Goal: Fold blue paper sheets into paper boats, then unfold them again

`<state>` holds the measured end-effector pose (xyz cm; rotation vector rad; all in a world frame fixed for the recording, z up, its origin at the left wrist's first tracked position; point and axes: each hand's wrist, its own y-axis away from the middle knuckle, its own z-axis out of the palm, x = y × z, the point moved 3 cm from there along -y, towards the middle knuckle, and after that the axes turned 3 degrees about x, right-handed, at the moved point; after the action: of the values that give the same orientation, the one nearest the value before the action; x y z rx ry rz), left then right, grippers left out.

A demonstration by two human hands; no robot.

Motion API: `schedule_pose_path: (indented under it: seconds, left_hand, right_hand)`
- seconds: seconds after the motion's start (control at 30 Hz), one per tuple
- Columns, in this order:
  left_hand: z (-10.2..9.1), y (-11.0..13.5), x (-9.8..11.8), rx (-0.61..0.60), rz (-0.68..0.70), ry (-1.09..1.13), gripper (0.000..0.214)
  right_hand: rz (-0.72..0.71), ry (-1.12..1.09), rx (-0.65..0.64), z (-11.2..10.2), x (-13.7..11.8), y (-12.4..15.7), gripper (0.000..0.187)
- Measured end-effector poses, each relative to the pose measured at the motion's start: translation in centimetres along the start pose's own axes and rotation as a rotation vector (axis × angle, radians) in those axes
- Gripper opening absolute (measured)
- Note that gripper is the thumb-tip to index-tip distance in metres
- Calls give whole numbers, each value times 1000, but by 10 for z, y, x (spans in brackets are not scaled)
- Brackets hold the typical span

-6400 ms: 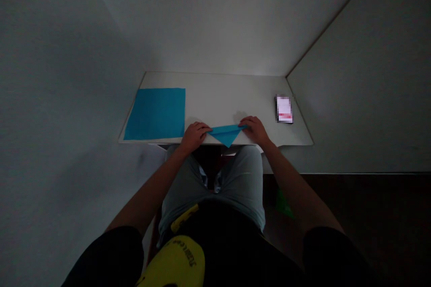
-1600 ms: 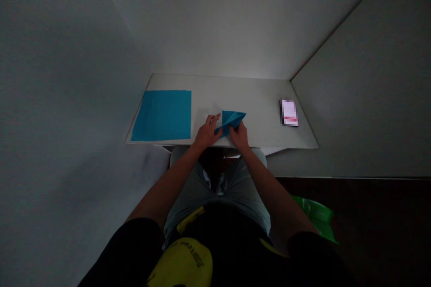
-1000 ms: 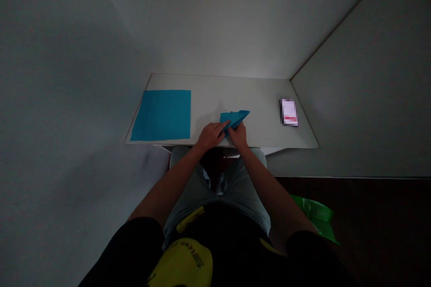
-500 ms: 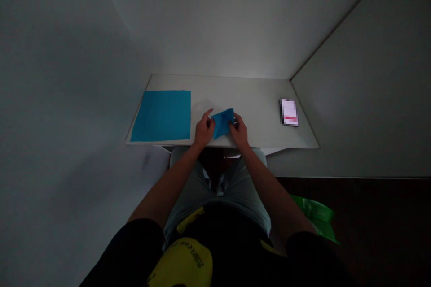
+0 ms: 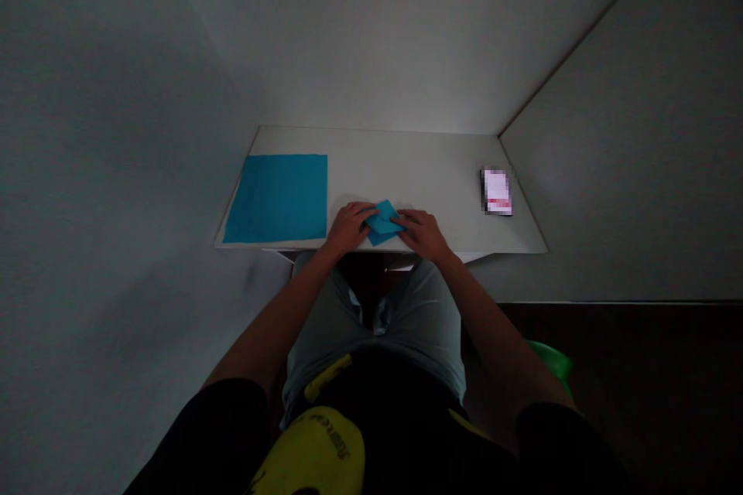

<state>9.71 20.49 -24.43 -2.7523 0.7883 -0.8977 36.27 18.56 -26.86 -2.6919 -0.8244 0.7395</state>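
Note:
A small folded piece of blue paper [image 5: 382, 222] lies near the front edge of the white table [image 5: 406, 166]. My left hand [image 5: 348, 224] rests on its left side with fingers laid flat on it. My right hand [image 5: 423, 230] presses on its right side, fingers stretched toward the paper. Both hands hold the folded paper down on the table.
A flat, unfolded blue paper sheet [image 5: 277, 198] lies at the table's left end. A phone [image 5: 496, 191] with a lit screen sits at the right end. Walls close in on the left, back and right. A green object [image 5: 551, 360] lies on the dark floor at right.
The blue paper, earlier a wide triangle, was lifted, turned and folded smaller. It now lies flat near the front edge under both hands.

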Motion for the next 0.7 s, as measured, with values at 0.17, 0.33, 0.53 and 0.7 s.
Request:
schedule_pose_path:
  seconds: [0.17,0.33,0.53,0.7]
  left_hand:
    - [-2,18,1,-134,134,-97,53]
    - [-3,21,3,-79,152,-131,57]
    - [4,23,0,-56,177,-70,52]
    - [5,24,0,-91,213,-90,48]
  right_hand:
    - [-33,29,0,-7,-6,13,51]
    - [-23,10,50,-8,-13,13,46]
    - [-65,177,-132,-1,-23,9,53]
    - [-41,137,-126,-1,-23,10,56]
